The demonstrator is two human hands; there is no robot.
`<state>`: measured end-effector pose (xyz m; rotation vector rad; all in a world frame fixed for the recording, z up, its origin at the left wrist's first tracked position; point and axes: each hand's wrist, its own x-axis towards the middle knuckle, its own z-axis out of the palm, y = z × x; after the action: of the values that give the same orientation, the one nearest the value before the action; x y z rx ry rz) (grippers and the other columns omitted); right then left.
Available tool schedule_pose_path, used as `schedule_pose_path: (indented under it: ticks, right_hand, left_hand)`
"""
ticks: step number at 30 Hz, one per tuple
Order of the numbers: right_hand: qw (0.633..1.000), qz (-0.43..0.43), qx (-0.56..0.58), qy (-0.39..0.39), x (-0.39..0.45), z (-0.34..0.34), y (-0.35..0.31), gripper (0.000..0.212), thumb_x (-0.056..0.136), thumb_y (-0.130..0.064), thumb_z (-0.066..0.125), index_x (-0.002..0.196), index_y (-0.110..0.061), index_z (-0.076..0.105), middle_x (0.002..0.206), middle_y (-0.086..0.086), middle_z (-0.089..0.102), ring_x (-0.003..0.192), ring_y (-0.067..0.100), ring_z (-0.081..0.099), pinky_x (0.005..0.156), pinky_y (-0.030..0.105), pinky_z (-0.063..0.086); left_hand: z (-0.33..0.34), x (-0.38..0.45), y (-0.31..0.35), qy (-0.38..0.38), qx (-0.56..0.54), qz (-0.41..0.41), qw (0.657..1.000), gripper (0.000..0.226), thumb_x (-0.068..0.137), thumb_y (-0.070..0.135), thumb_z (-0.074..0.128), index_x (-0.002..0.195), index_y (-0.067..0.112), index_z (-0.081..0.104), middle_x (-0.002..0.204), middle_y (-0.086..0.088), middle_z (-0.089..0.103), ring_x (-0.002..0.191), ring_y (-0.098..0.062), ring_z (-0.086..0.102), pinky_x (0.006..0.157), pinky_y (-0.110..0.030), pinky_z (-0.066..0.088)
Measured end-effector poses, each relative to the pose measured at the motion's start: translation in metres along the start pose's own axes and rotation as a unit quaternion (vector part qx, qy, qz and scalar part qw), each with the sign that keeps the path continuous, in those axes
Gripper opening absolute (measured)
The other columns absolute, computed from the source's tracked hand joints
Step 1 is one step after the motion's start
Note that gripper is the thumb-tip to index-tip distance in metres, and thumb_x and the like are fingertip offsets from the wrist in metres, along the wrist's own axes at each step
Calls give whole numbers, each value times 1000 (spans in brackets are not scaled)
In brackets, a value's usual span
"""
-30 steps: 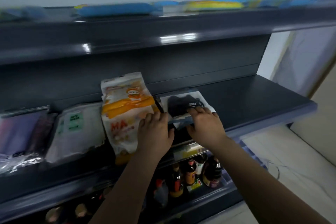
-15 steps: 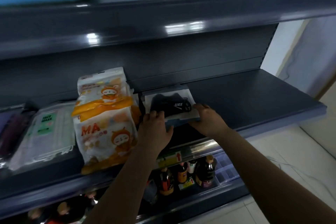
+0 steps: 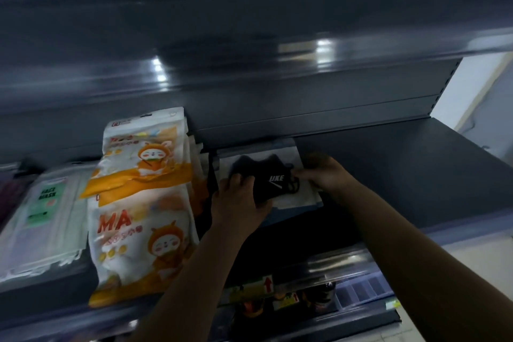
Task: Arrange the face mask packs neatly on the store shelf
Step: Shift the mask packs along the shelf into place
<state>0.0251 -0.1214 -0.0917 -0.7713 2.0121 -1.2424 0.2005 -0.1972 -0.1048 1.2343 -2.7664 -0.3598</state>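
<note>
- Left hand [image 3: 238, 203] sits on the near-left corner of the black mask pack [image 3: 270, 179], fingers curled over its edge, gripping it.
- Right hand [image 3: 323, 173] pinches the pack's right side, thumb on top and fingers hidden behind it.
- Pack lies flat on the middle shelf [image 3: 416, 175], on top of other flat packs whose pale and blue edges stick out below it, just right of the orange pack [image 3: 144, 203] and close to the back panel.
- Risk: the stack under the black mask pack looks uneven. Pushing the top one back could drag the lower ones askew or slide them out toward the shelf lip.
- Risk: slick plastic on slick plastic. If both hands let go while the pile is off-square, I judge the top pack may slip forward.
- Risk: the orange pack stands tilted, leaning back, with its foot at the front edge. A nudge from the left forearm could tip it or push it off the shelf.
- Risk: a dark gap separates the orange pack from the black one; a pack shoved leftward could wedge there on edge.
- Pale face-mask packs [image 3: 47, 214] lie flat further left, well apart from both hands, unlikely to be disturbed.
- Picture is motion-blurred, so exact edge alignment cannot be told.
</note>
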Motion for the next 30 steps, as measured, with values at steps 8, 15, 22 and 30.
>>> schedule_pose_path:
  ticks: [8, 15, 22, 30]
  right_hand:
    - [993, 20, 63, -93, 28, -6, 4, 39, 74, 1, 74, 110, 7, 63, 107, 18, 66, 94, 28, 65, 87, 39, 52]
    - [994, -84, 19, -65, 26, -49, 11, 45, 71, -4, 79, 112, 1, 60, 105, 11, 66, 95, 22, 63, 82, 34, 52]
    - [977, -191, 65, -63, 7, -117, 36, 46, 72, 6, 74, 108, -12, 53, 100, 6, 66, 86, 14, 63, 78, 31, 52]
    - [971, -228, 56, -41, -10, -163, 63, 65, 68, 11, 73, 107, -34, 48, 107, -4, 64, 97, 11, 63, 85, 30, 51]
  left_hand:
    - [2, 2, 10, 12, -59, -23, 998, 68, 85, 57, 53, 141, 24, 35, 145, -1, 33, 132, -27, 30, 105, -36, 33]
    - [4, 9, 33, 119, -302, -155, 933, 72, 72, 51, 73, 131, 22, 43, 134, -5, 49, 127, -26, 42, 110, -40, 27]
    - [13, 9, 81, 151, -547, -187, 802, 52, 70, 9, 81, 111, 14, 50, 107, -6, 65, 96, -19, 63, 82, -27, 52]
    - [26, -11, 137, 245, -499, -81, 827, 63, 72, 2, 77, 126, 18, 49, 113, 0, 62, 98, -7, 59, 82, -13, 50]
